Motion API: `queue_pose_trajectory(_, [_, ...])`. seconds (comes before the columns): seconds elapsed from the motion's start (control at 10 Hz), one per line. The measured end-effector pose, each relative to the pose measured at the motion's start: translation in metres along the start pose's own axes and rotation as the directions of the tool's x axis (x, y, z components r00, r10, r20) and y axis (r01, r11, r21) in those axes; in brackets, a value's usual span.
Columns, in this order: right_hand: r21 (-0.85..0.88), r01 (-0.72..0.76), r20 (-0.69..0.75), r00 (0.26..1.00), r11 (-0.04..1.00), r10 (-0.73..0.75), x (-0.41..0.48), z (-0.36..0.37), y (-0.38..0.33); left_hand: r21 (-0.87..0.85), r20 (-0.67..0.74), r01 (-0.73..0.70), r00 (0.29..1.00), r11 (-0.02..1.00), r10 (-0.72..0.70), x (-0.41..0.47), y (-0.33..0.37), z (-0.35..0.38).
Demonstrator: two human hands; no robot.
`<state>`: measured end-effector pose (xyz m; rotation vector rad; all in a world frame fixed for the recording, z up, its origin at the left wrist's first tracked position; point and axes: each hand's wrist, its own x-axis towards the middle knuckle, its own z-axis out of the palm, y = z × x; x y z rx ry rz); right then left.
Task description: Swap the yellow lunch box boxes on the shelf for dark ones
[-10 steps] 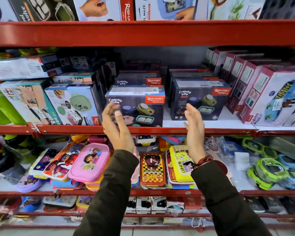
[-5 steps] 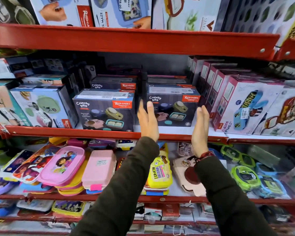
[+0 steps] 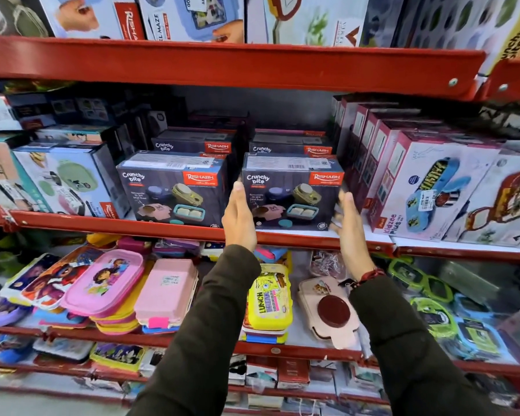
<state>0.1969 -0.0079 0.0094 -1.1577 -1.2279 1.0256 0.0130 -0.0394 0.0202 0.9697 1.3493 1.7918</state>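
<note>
On the middle shelf (image 3: 174,228), two dark boxes stand at the front edge. Left of the right box (image 3: 291,190) sits its twin (image 3: 171,187); both hands, a second ago at the twin, now flank the right box. Left hand (image 3: 239,216) lies open and flat at its left face; right hand (image 3: 347,223), open and blurred, nears its right face; contact is unclear. No yellow boxes show here, so the swap seems nearly done. Pink cartons (image 3: 403,178) crowd close to its right.

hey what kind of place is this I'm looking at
Most likely a shop aisle selling lunch boxes: red metal shelves, rows of identical dark boxed Crunchy Bite sets, and a price sticker on a pink plastic lunch box.
</note>
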Motion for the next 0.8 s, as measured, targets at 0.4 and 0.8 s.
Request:
queue_pose_trajectory(0.4, [-0.080,0.041,0.085,0.996,0.996,-0.035,-0.022,-0.015,-0.005,0.095,-0.020,-0.045,0.999,0.994,0.047,-0.011,0.002,-0.008])
queue_pose_trajectory(0.8, [-0.141,0.129,0.009,0.992,0.982,-0.129,-0.032,-0.017,0.000,0.135,-0.063,-0.151,0.985,0.979,0.161,-0.029,-0.004,-0.009])
